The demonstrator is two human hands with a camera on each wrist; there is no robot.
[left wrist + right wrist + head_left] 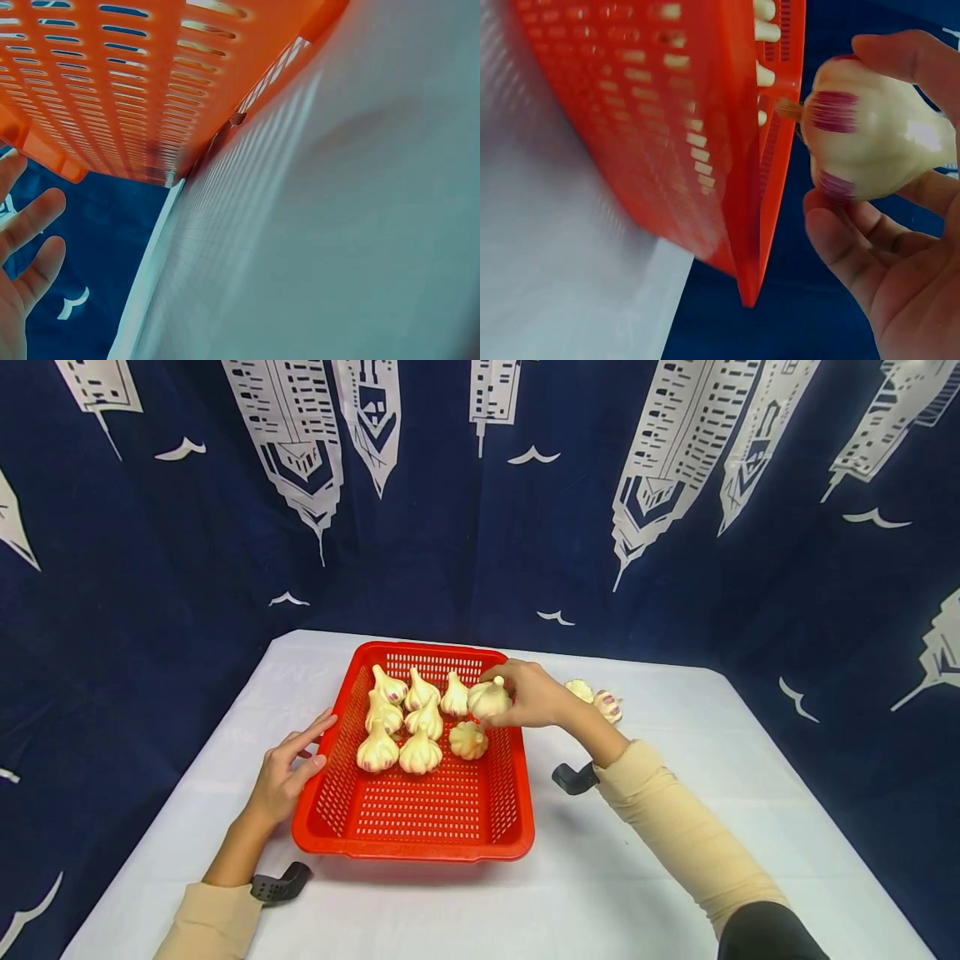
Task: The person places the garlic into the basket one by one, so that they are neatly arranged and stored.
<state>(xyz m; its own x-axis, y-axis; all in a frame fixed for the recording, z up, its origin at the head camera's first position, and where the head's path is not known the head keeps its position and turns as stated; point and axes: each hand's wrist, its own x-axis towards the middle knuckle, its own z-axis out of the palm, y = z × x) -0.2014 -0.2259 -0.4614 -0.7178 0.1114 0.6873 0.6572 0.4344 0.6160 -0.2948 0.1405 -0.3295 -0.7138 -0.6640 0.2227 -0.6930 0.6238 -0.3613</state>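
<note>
My right hand (pixel 528 695) pinches a garlic bulb (pixel 870 127) between thumb and fingers, over the right side of a red slotted basket (pixel 420 847). The bulb is cream with purple patches, its stubby root end turned towards the basket in the right wrist view. Below it in the head view, one garlic bulb (pixel 468 740) sits inside with its top turned away. Several more bulbs (pixel 420 752) stand in rows across the basket's left and far parts, necks mostly up. My left hand (pixel 283 777) rests at the basket's left rim, its fingers (pixel 37 221) spread and loosely extended.
Right of the basket, partly behind my right forearm, lie garlic bulbs (pixel 607 706) on the white table (pixel 660 852). A dark blue cloth (pixel 480 552) with white building prints hangs behind the table. Each wrist wears a black band (pixel 282 885).
</note>
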